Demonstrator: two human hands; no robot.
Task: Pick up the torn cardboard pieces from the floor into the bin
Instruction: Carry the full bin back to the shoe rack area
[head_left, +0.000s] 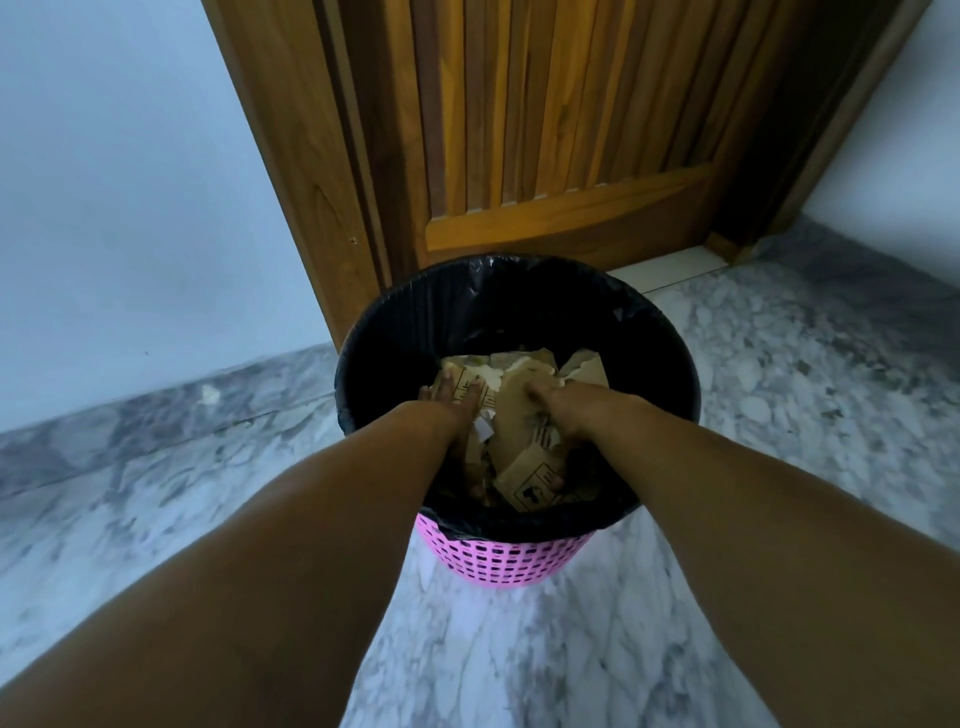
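A pink perforated bin (506, 558) with a black liner (519, 306) stands on the marble floor in front of a wooden door. Several torn brown cardboard pieces (524, 410) with black printed marks fill its inside. Both my arms reach down into the bin. My left hand (454, 402) lies flat on the cardboard at the left, fingers straight, pressing on it. My right hand (558, 410) is on the cardboard at the right; its fingers point down into the pile and are partly hidden, so its hold cannot be read.
A wooden door (545, 130) and frame stand just behind the bin. A white wall (130, 208) runs along the left, another at the far right. Grey-white marble floor (779, 389) surrounds the bin; no cardboard shows on it.
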